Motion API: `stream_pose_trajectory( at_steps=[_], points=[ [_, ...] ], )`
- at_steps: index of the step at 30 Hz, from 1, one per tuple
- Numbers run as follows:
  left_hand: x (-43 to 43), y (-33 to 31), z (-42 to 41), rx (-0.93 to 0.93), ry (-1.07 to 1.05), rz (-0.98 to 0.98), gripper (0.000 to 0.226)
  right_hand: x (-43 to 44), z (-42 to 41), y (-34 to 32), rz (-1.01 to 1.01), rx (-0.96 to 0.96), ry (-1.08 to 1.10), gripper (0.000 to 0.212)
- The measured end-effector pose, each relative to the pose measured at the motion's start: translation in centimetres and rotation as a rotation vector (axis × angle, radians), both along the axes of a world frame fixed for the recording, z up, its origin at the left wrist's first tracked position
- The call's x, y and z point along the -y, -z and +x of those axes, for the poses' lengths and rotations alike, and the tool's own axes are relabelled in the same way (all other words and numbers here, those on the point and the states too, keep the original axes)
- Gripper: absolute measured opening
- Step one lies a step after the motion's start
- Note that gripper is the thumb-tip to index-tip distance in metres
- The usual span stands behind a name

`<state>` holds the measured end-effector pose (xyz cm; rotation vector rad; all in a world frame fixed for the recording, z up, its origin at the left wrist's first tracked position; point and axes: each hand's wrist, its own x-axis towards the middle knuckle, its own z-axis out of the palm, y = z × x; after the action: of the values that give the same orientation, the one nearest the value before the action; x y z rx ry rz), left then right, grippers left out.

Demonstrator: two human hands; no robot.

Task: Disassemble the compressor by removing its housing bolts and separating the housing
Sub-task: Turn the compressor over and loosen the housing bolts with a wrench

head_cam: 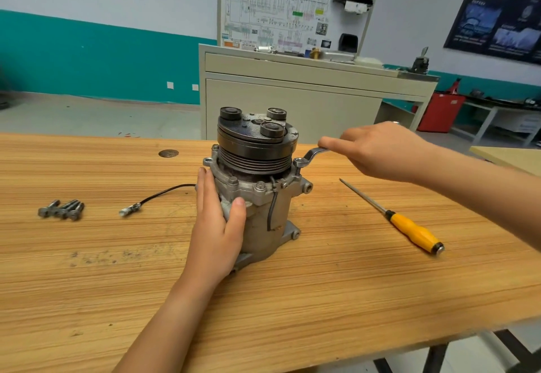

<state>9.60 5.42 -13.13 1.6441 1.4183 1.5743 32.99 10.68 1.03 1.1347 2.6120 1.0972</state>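
Wood bench (292, 299), workshop: compressor (263, 226) upright mid-bench, bolt-removal step.
L hand (216, 226) clasps its body, R hand (377, 150) grips wrench (311, 154) on flange bolt (299, 163); next prob. a steady turn, L bracing.

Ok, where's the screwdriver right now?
In the head view the screwdriver lies on the table, right of the compressor, nearer you than the right hand holding the wrench.

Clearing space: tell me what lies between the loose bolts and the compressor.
Head view: a black wire ending in a metal terminal lies on the table between the bolts and the compressor.
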Motion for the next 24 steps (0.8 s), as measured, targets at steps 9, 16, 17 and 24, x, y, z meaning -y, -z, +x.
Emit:
stream_pose_trajectory(
  at_steps=[9,16,17,24],
  points=[
    [-1.1,0.0,-1.2,0.122,0.0,-0.035,0.079,-3.5,-3.4,6.6,0.171,-0.708,-0.394,0.023],
    [-4.5,-0.3,-4.3,0.586,0.076,-0.108,0.067,-1.4,-4.3,7.6,0.06,-0.957,-0.297,0.022],
    [-4.7,-0.4,-4.4,0.609,0.08,-0.106,0.061,-0.8,-4.0,7.3,0.049,-1.034,-0.26,0.026],
    [-2.3,-1.9,-3.3,0.315,-0.241,0.168,0.033,4.0,-3.8,6.6,-0.133,-1.352,-0.223,0.024]
  ],
)
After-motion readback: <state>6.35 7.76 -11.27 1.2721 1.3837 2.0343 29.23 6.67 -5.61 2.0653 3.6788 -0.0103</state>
